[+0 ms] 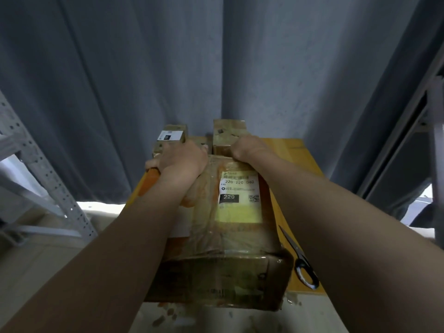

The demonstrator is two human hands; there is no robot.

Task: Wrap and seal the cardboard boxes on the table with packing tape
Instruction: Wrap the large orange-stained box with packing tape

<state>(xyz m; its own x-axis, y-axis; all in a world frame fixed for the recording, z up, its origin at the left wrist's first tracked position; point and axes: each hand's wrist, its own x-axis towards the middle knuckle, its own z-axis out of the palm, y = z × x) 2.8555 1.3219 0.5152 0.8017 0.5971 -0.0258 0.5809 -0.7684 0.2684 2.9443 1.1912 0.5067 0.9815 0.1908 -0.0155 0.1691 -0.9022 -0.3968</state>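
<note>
Arms outstretched; left hand [179, 162] grips orange handle [151, 180], right hand [248, 147] hooks box [230, 239] edge.

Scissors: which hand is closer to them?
Right. The right hand grips the far edge of the big box, nearer the scissors; the left hand holds an orange handle at its other side.

Dim, cool light overall; glare on taped box [223, 227] top; bright patches low left and right; strong wide-angle bending at edges; soft focus, forearms blurred.

right hand [247, 150] fingers hidden, label [240, 191] print blurred
</note>
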